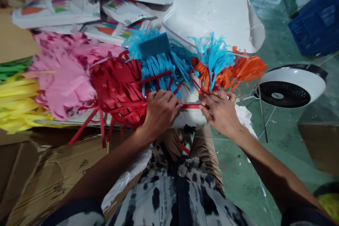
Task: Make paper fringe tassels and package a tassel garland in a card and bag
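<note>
A narrow strip of red tissue paper (191,106) runs taut between my two hands at the table's front edge. My left hand (162,108) is closed on its left end, beside a heap of red paper fringe (116,84). Closed on the strip's right end is my right hand (221,110), with more red strips showing at its fingers. Behind my hands lie blue paper fringe (159,65), a blue tassel (214,58) and orange fringe (245,69). My fingers hide both ends of the strip.
Pink fringe (63,74) and yellow fringe (21,102) lie along the table to the left. Printed white packages (58,10) are piled behind. A white-and-black fan (293,86) stands off the right edge. Cardboard (58,180) lies below left, and a blue crate (315,24) sits on the floor.
</note>
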